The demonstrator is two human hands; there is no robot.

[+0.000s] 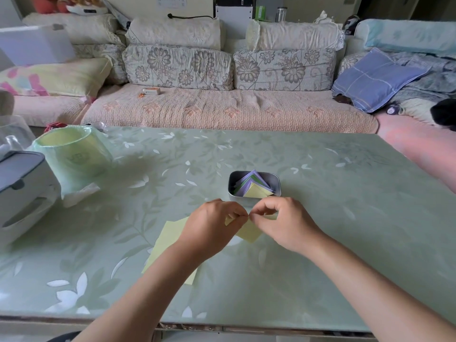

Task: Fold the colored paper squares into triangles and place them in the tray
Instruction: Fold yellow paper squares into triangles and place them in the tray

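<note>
Evidently the fold is in hand: the left hand (214,225) and the right hand (281,223) meet fingertip to fingertip over the middle of the table (320,218), each with fingers curled and pinching the yellow paper square (249,233) between them. Its lower corner sticks out beneath the knuckles toward the near edge. The pinched corners are hidden by the fingers, so whether the crease is already pressed flat cannot be told; it looks like the two opposite corners are being brought together. By my reading, the next move calls for lining those corners up cleanly, running a finger along the diagonal to set the crease, then carrying the triangle a short way forward. Just beyond the hands, toward the far edge, stands the metal tray (232,181), nearly touching the right hand's knuckles; it already holds folded triangles (256,191) in yellow, green and purple, leaning together. Left of the hands, partly under the left forearm and toward the near edge, lies the pile of yellow squares (170,236) not yet folded, so several rounds seem to be left.
</note>
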